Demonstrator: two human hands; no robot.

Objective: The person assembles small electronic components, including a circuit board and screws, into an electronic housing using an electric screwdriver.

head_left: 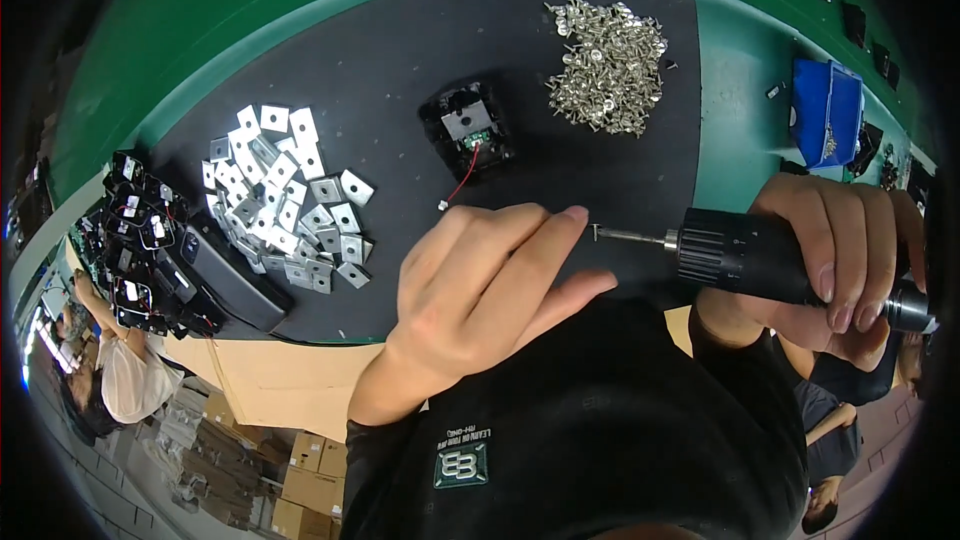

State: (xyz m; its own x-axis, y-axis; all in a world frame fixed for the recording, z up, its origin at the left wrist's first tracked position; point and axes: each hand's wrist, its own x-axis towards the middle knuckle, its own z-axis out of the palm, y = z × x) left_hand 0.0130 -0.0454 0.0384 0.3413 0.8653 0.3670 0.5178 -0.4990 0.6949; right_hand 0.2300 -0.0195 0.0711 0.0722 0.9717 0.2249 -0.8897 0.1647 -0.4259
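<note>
Fingers of the left hand [480, 285] curled loosely, fingertips pinching a small screw [597, 232] against the bit of an electric screwdriver [760, 260], which the right hand [850, 260] gripped firmly around its black body. Beyond them on the black mat [400, 50] sat a small black housing [468, 130], between a heap of screws [605, 65] and a pile of square metal plates [285, 200].

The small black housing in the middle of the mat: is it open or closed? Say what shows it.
Open. The housing has no cover on: a green circuit board and a grey plate show inside, and a red wire trails out onto the mat.
</note>
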